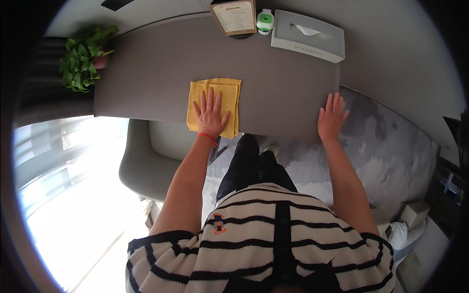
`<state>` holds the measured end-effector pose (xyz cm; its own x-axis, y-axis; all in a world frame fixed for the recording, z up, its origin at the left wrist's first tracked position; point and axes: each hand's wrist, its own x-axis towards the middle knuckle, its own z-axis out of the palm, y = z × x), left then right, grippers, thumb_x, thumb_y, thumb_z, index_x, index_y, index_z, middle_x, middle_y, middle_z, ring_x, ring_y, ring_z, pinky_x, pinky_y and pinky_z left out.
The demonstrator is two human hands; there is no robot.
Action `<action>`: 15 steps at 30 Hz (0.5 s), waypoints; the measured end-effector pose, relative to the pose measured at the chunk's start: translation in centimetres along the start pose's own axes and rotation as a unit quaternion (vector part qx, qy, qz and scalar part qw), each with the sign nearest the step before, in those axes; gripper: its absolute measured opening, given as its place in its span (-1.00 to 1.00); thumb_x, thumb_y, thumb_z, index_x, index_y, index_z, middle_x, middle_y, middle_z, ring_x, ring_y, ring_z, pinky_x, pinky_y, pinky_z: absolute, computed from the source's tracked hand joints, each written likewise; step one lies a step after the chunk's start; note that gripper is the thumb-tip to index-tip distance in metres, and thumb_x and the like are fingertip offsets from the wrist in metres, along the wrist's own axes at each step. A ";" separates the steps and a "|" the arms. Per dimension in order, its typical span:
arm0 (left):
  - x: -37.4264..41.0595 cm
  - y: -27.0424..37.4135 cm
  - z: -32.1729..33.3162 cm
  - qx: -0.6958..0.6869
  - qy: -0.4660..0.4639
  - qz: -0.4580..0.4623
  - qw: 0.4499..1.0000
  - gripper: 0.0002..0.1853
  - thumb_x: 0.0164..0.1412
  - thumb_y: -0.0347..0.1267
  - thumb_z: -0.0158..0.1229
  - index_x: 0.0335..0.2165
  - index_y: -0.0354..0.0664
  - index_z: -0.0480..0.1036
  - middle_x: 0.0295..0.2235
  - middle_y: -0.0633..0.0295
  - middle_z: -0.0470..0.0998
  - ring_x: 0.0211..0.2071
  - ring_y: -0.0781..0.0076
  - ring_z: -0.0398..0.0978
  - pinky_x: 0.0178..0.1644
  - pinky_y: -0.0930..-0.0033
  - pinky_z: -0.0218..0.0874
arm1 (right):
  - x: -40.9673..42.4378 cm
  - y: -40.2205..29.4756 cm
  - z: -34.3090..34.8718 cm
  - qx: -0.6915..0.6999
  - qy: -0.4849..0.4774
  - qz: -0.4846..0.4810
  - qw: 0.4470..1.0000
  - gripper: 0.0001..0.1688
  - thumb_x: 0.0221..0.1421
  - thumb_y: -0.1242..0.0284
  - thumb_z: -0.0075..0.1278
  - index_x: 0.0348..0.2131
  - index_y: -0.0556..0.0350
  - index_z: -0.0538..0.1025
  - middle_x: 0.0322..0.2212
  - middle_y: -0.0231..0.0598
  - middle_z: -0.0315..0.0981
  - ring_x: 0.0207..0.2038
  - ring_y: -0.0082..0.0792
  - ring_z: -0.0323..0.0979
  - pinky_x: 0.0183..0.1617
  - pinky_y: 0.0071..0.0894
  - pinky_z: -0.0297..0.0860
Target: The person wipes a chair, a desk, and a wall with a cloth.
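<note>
A folded yellow cloth (231, 99) lies on the grey-brown desk top (285, 95), its near end reaching the front edge. Flat on top of it rests my left hand (210, 115), palm down with the fingers spread and a red cord on the wrist. My right hand (331, 119) is at the desk's right end, fingers extended and nothing in its grasp. Whether its palm touches the desk edge cannot be made out.
Along the back stand a menu-like sign (236, 18), a green-and-white bottle (265, 22) and a grey tissue box (311, 38). A potted plant (82, 62) is at the left end. A grey chair (146, 164) sits against the front edge, left of my legs.
</note>
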<state>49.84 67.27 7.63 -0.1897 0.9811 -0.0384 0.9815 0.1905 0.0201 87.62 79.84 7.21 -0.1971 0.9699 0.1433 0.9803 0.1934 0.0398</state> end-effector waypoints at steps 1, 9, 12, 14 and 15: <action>0.2 -0.2 0.0 -0.002 0.007 -0.004 1.000 -0.21 0.16 0.04 -0.09 0.27 0.00 -0.03 0.32 0.18 -0.15 0.34 0.04 -0.28 0.30 -0.26 -0.46 | 0.0 -0.6 -0.4 -0.002 -0.024 -0.051 0.998 -0.31 0.23 0.20 -0.15 0.25 0.00 0.08 0.30 -0.19 -0.19 0.34 -0.19 -0.20 0.26 0.28 -0.09; 7.4 -2.9 0.6 -0.015 0.035 -0.016 0.999 -0.20 0.17 0.04 -0.09 0.28 0.01 -0.07 0.32 0.23 -0.14 0.34 0.09 -0.29 0.29 -0.27 -0.46 | 6.1 -10.6 2.0 0.057 -0.042 -0.052 0.996 -0.21 0.25 0.02 -0.29 0.29 -0.01 -0.03 0.32 -0.30 -0.22 0.36 -0.27 -0.26 0.32 0.23 -0.23; 11.0 -5.1 1.2 -0.010 0.043 -0.017 0.999 -0.22 0.19 0.03 -0.11 0.28 0.03 -0.09 0.32 0.26 -0.14 0.34 0.11 -0.30 0.29 -0.26 -0.45 | 6.0 -11.8 1.6 0.045 -0.055 -0.037 0.997 -0.22 0.25 0.03 -0.29 0.29 -0.02 -0.03 0.32 -0.30 -0.22 0.35 -0.27 -0.25 0.31 0.26 -0.23; 14.6 -6.4 0.8 0.000 0.045 -0.015 0.999 -0.24 0.21 0.02 -0.14 0.29 0.04 -0.10 0.32 0.28 -0.14 0.34 0.12 -0.31 0.29 -0.26 -0.45 | 6.2 -11.7 1.6 0.053 -0.045 -0.046 0.996 -0.23 0.25 0.05 -0.28 0.29 -0.02 -0.02 0.31 -0.30 -0.21 0.35 -0.27 -0.24 0.31 0.28 -0.23; 16.2 -7.0 1.0 0.008 0.049 -0.012 0.999 -0.25 0.22 0.02 -0.15 0.29 0.04 -0.10 0.32 0.29 -0.14 0.34 0.12 -0.30 0.29 -0.26 -0.45 | 6.4 -11.7 1.5 0.054 -0.045 -0.047 0.996 -0.23 0.24 0.05 -0.27 0.29 -0.03 -0.01 0.31 -0.30 -0.20 0.35 -0.26 -0.23 0.31 0.28 -0.23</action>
<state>39.96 81.83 5.85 -0.2143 0.9749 0.0597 0.9767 0.2144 0.0047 74.91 83.97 6.18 -0.2908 0.9552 0.0549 0.9541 0.2938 -0.0582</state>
